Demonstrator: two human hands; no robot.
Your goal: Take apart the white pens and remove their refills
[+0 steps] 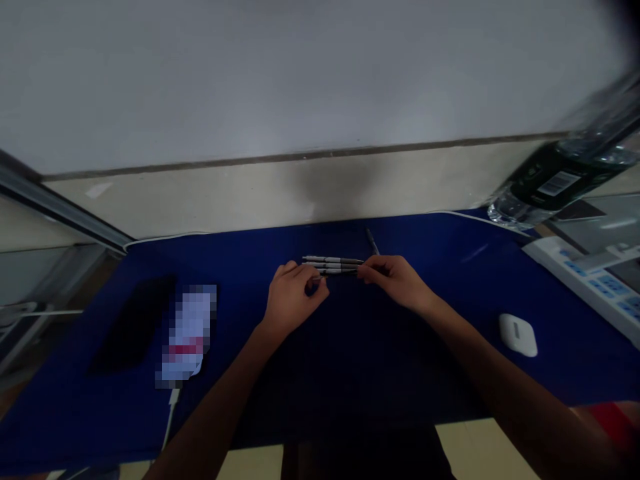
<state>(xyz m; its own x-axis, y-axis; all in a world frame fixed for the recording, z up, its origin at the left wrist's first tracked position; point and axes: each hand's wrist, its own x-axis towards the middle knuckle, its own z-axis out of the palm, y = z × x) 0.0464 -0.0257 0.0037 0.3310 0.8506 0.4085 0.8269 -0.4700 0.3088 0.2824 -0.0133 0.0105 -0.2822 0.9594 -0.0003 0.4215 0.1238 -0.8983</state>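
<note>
Several slim pens [330, 265] with white and dark barrels lie side by side in a neat row on the blue tabletop, pointing left to right. At their left ends is my left hand [293, 293], its fingers curled and its thumb brought in close to the nearest pen. My right hand [395, 279] pinches the right ends between thumb and fingers, which cover the tips. Behind the right hand lies one more dark pen [371, 240], set apart from the row and partly hidden by the hand.
To the left, a phone [187, 333] with a blurred screen is plugged into a white cable, beside a dark flat object [135, 323]. A white earbud case [517, 335] sits at right, near a power strip [590, 280] and a large bottle [550, 177]. A wall [240, 193] closes the back.
</note>
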